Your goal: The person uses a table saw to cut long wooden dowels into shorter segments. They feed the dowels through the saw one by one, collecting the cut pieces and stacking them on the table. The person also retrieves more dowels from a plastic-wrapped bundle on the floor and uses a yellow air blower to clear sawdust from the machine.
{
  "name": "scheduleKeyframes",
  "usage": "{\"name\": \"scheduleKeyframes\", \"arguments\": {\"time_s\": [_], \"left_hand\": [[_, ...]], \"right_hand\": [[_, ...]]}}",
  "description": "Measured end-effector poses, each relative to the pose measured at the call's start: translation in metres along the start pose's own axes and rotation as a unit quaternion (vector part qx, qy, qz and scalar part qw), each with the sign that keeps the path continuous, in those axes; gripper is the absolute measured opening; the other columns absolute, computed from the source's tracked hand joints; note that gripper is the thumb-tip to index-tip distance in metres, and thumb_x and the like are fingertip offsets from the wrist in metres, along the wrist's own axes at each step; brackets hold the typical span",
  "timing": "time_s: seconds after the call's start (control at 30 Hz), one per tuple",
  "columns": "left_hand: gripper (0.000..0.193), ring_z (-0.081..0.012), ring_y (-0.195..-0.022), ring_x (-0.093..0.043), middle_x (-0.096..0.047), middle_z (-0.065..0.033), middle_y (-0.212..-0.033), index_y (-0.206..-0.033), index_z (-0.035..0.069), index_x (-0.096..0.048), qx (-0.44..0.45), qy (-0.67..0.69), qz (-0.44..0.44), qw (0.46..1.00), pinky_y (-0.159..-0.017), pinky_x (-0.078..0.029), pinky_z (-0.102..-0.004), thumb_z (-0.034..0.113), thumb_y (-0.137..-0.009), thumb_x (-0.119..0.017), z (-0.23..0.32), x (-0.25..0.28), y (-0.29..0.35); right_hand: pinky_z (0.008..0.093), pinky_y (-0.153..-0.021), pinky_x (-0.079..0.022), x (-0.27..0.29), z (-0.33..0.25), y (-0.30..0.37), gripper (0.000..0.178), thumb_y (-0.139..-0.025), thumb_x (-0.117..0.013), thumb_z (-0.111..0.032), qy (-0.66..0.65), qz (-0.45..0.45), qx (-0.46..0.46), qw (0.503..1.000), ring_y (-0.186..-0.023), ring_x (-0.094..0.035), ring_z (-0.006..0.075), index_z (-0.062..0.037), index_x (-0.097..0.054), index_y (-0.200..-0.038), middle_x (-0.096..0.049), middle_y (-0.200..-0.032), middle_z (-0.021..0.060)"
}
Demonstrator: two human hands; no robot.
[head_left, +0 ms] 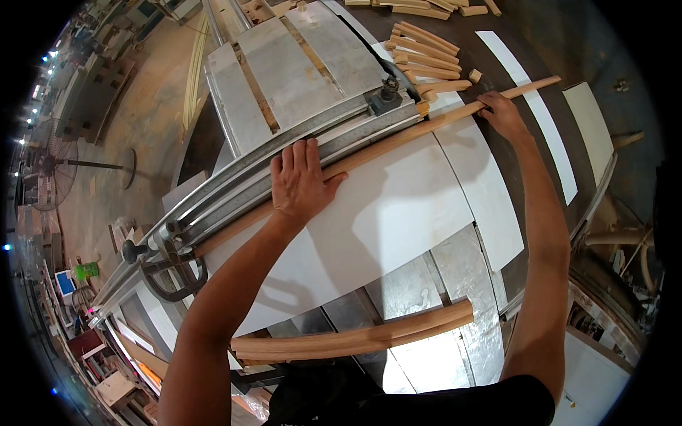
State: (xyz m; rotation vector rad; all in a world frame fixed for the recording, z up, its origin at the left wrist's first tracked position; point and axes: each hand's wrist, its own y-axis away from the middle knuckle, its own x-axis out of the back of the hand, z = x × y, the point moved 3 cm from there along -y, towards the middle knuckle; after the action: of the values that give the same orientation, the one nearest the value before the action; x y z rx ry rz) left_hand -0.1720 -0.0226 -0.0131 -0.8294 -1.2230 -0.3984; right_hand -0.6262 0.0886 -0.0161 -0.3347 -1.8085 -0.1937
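Note:
A long, slim wooden strip (387, 148) lies along the near side of a metal fence (341, 145), running from lower left to upper right. My left hand (302, 177) is closed over fence and strip together, fingers hooked over the metal and thumb along the wood. Towards the strip's far right end, my right hand (501, 113) grips it from the near side, fingertips on top. The strip rests over a white board (369, 220). A black clamp-like block (386, 98) sits on the fence between my hands.
Short cut wooden pieces (426, 53) are piled beyond the fence's right end. Longer wooden lengths (355, 341) lie together close to my body. A curved metal bracket (170, 266) stands at the fence's left end. A pedestal fan (53, 163) is at far left.

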Motion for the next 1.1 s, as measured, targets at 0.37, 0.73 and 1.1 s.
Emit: {"name": "scheduleKeyframes", "arguments": {"time_s": [0.37,0.73,1.1], "left_hand": [[0.084,-0.0279,-0.108,-0.055,-0.057,-0.0117,-0.115,-0.126,0.0,-0.056,-0.001,-0.014,-0.001,1.0,-0.091,-0.041,-0.0401,0.058,-0.071,-0.081,-0.001,0.0,-0.001],[0.083,-0.0284,-0.107,-0.055,-0.057,-0.0121,-0.114,-0.126,0.0,-0.055,0.005,0.001,-0.009,1.0,-0.091,-0.041,-0.0405,0.055,-0.071,-0.083,-0.001,0.002,-0.003],[0.085,-0.0293,-0.113,-0.053,-0.056,-0.0121,-0.12,-0.13,0.001,-0.053,0.023,0.01,-0.007,1.0,-0.097,-0.04,-0.0428,0.054,-0.071,-0.083,-0.005,-0.005,0.002]], "right_hand": [[0.0415,-0.098,-0.052,-0.001,0.002,-0.005,0.038,-0.084,-0.074,-0.005,0.003,-0.018,0.012,1.0,-0.112,-0.064,0.0347,0.0001,-0.068,-0.121,-0.066,-0.121,0.0163],[0.0422,-0.1,-0.052,0.0,0.004,0.002,0.04,-0.084,-0.076,-0.008,0.001,-0.016,0.005,1.0,-0.114,-0.063,0.0344,-0.0006,-0.068,-0.122,-0.066,-0.124,0.0162],[0.041,-0.107,-0.048,0.004,0.014,0.072,0.057,-0.079,-0.083,-0.026,0.049,-0.013,-0.061,0.997,-0.129,-0.056,0.0336,-0.0069,-0.066,-0.13,-0.057,-0.143,0.0157]]}}
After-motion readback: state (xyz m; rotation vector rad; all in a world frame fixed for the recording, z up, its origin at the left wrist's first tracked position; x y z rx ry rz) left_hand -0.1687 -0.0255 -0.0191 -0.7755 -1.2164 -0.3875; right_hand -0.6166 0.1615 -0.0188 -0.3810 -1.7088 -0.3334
